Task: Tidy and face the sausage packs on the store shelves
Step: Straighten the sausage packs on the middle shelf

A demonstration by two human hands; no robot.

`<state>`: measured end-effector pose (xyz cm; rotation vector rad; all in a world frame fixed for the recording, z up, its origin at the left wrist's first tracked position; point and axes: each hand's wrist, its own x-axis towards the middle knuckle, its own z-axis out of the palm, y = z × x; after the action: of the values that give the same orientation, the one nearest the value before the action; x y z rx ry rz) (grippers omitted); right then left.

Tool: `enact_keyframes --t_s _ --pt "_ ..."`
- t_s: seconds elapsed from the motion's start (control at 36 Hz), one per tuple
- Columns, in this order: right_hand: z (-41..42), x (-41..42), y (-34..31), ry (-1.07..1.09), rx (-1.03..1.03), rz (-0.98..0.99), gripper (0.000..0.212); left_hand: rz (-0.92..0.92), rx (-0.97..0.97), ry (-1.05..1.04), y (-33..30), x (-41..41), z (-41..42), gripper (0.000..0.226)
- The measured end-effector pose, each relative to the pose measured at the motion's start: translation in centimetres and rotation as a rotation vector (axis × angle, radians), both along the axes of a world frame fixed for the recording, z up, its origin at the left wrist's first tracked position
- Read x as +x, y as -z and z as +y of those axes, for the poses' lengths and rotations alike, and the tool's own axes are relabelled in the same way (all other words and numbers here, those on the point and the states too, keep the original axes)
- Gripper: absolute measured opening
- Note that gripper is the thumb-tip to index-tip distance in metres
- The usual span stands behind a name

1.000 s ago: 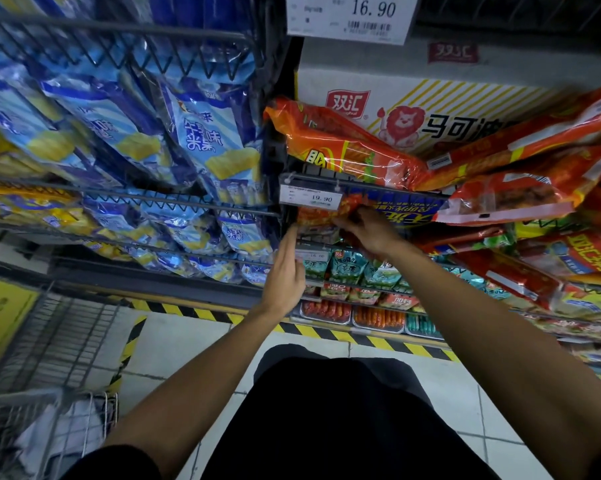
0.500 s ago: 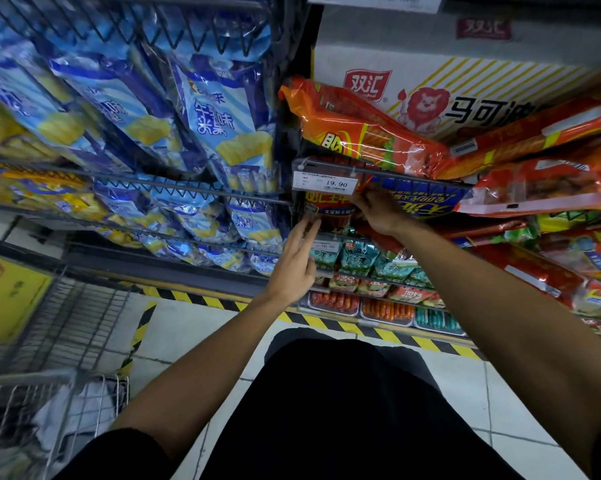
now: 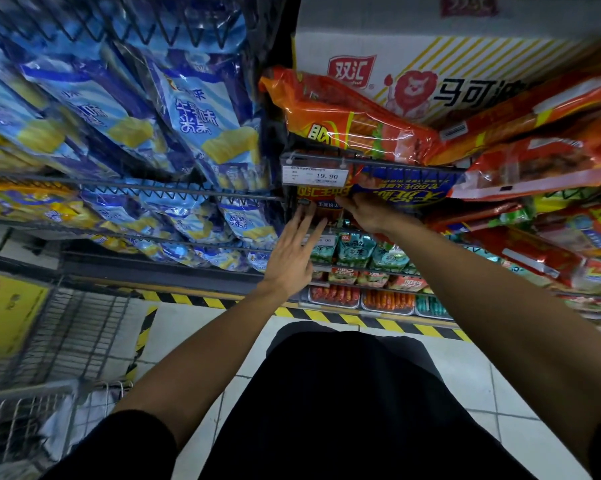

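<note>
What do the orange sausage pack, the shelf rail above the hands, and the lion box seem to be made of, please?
Orange sausage pack: thin glossy plastic film, judging by its wrinkles and bright glare.
Shelf rail: dark metal wire, probably coated; thin, straight and rigid, with a matte look.
Lion box: printed cardboard, likely; flat matte white faces with a crisp top edge.

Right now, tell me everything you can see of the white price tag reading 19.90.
The price tag is a small white printed label in a clear holder clipped to the front wire of the shelf. It reads 19.90 and hangs level, facing outward, partly covering a red sausage pack behind it. Neither hand touches it.
</note>
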<state>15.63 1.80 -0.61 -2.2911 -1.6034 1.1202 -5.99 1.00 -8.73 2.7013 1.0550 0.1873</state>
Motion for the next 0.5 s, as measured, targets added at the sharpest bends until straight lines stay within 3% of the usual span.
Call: enact_keyframes --t_s 0.08,0.19,0.33,0.5 --pt "-0.3 0.9 -0.8 -0.048 -0.014 0.045 0.054 0.019 -0.004 0.017 -0.2 0.0 0.2 0.086" --pt "-1.8 3.2 -1.8 -0.067 0.030 0.056 0.051 -0.016 -0.029 0.000 -0.8 0.1 -0.1 0.082" --pt "-7.0 6.5 -2.5 0.120 0.180 0.141 0.050 -0.153 -0.103 -0.087 -1.7 0.6 -0.9 0.073" --pt "-14.8 7.2 -2.4 0.319 0.432 0.279 0.047 -0.289 -0.203 0.004 -3.3 4.1 -2.4 0.069"
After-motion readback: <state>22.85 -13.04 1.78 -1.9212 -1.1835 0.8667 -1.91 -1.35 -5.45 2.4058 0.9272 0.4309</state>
